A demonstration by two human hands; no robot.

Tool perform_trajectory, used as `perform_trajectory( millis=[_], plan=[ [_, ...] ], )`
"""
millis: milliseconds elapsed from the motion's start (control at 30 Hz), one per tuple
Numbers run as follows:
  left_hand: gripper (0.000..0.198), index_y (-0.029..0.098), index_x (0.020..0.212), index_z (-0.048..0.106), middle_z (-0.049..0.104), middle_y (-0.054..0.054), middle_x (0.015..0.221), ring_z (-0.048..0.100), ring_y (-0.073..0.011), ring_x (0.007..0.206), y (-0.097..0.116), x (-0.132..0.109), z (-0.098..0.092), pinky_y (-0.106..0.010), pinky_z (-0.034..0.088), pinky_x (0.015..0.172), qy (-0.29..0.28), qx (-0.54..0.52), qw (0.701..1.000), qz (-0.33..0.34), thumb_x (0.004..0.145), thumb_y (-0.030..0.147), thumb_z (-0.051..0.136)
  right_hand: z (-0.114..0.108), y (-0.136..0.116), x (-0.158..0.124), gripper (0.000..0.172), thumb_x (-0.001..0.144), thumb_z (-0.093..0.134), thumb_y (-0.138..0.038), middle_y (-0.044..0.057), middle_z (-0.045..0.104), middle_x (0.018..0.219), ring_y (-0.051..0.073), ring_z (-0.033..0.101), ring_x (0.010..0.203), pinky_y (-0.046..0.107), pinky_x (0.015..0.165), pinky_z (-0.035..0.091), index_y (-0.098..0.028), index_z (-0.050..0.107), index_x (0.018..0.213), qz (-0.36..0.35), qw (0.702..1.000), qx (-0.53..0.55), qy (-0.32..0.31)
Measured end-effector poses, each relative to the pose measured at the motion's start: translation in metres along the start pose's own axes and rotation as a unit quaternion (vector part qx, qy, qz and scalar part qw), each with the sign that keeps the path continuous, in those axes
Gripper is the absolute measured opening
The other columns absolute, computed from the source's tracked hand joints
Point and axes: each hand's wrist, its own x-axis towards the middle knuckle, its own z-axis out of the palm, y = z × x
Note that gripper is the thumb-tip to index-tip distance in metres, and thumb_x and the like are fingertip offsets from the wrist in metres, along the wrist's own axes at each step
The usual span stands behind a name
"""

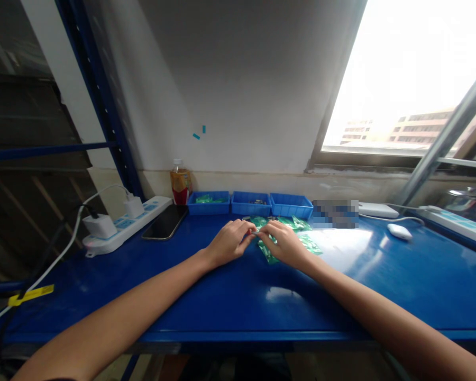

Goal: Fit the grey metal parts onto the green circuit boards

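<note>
Over the middle of the blue table (222, 296), my left hand (230, 242) and my right hand (281, 241) meet at their fingertips. Both are closed in a pinch around a small greyish piece (256, 233), too small to name. Beneath and beside my right hand lie several green-and-white plastic packets (310, 244). Just beyond the hands stand three blue bins in a row. The left bin (208, 208) holds green packets, the middle bin (251, 208) holds small metallic parts, and inside the right bin (291, 205) I see nothing.
A power strip (122, 228) with plugged-in chargers and a dark phone (165, 222) lie at left. Behind them stands a drink bottle (180, 182). At right are a white mouse-like object (399, 232), a white box (378, 210) with a cable, and another power strip (456, 225).
</note>
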Motion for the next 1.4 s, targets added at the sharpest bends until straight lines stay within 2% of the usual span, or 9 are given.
perform_trajectory(
  millis=[100,333,433,600,800,1067,1200,1267,1400],
  plan=[
    [0.019,0.017,0.100,0.054,0.064,-0.006,0.095,0.058,-0.0192,0.087,0.001,0.001,0.000,-0.033,0.043,0.076,0.006,0.018,1.000,-0.015,0.095,0.030,0.041,-0.003,-0.001,0.000,0.012,0.087,0.048,-0.018,0.004,0.061,0.080,0.017,0.057,0.074,0.028,0.069,0.043,-0.019,0.057,0.094,0.013,0.999,0.017,0.035],
    [0.018,0.017,0.096,0.054,0.063,-0.005,0.091,0.056,-0.0187,0.084,0.002,0.001,-0.001,-0.033,0.043,0.076,0.016,0.010,0.999,-0.041,0.095,0.029,0.041,-0.008,-0.008,-0.005,0.019,0.068,0.046,-0.008,-0.001,0.042,0.055,0.012,0.040,0.051,0.026,0.050,0.031,-0.021,0.044,0.055,0.003,0.997,0.001,0.082],
    [0.019,0.018,0.095,0.054,0.063,-0.005,0.092,0.056,-0.0184,0.086,0.002,0.001,-0.002,-0.032,0.043,0.078,0.012,-0.006,0.999,-0.030,0.096,0.029,0.039,-0.006,-0.010,-0.005,0.016,0.067,0.044,-0.006,0.000,0.046,0.061,0.013,0.042,0.053,0.026,0.051,0.033,-0.021,0.050,0.065,-0.001,0.997,0.005,0.079],
    [0.025,0.017,0.095,0.056,0.064,-0.006,0.092,0.057,-0.0178,0.085,0.001,0.001,-0.002,-0.032,0.044,0.078,0.006,-0.014,1.000,-0.016,0.097,0.030,0.034,-0.002,-0.009,-0.004,0.033,0.074,0.052,-0.012,0.007,0.054,0.093,0.018,0.054,0.075,0.030,0.067,0.046,-0.020,0.051,0.106,0.004,0.999,0.007,0.033],
    [0.032,0.017,0.090,0.056,0.064,-0.005,0.086,0.058,-0.0169,0.080,0.000,0.001,-0.002,-0.030,0.044,0.075,-0.015,-0.018,1.000,-0.014,0.098,0.031,0.029,-0.002,-0.009,-0.002,0.008,0.086,0.052,-0.023,0.006,0.058,0.085,0.020,0.055,0.079,0.031,0.071,0.045,-0.021,0.055,0.093,-0.038,0.999,-0.037,0.013],
    [0.025,0.018,0.112,0.050,0.064,-0.005,0.090,0.060,-0.0176,0.082,0.002,-0.001,-0.003,-0.031,0.045,0.076,0.009,-0.037,0.999,-0.011,0.091,0.033,0.048,-0.002,-0.007,0.000,0.016,0.091,0.047,-0.026,0.005,0.056,0.078,0.017,0.054,0.074,0.030,0.067,0.044,-0.020,0.057,0.080,-0.015,0.999,-0.014,0.037],
    [0.020,0.018,0.104,0.053,0.064,-0.006,0.091,0.060,-0.0180,0.082,0.002,-0.001,-0.002,-0.031,0.044,0.075,0.009,-0.004,1.000,-0.002,0.094,0.031,0.042,-0.003,-0.007,0.000,0.018,0.091,0.046,-0.026,0.005,0.057,0.076,0.018,0.054,0.074,0.031,0.068,0.044,-0.020,0.057,0.079,-0.011,1.000,-0.011,0.026],
    [0.021,0.018,0.101,0.054,0.065,-0.006,0.094,0.059,-0.0184,0.085,0.002,0.000,-0.002,-0.032,0.043,0.075,0.004,0.009,1.000,0.006,0.096,0.031,0.038,-0.004,-0.007,-0.001,0.010,0.089,0.050,-0.028,0.005,0.058,0.079,0.018,0.055,0.076,0.032,0.070,0.044,-0.020,0.057,0.088,-0.005,1.000,-0.009,0.026],
    [0.026,0.017,0.097,0.055,0.065,-0.006,0.094,0.058,-0.0184,0.084,0.002,0.001,-0.003,-0.032,0.041,0.075,-0.009,0.020,1.000,0.010,0.098,0.030,0.032,-0.004,-0.008,-0.001,0.016,0.084,0.057,-0.027,0.005,0.058,0.084,0.019,0.056,0.078,0.032,0.070,0.046,-0.020,0.054,0.098,-0.010,1.000,-0.002,0.026]
  ],
)
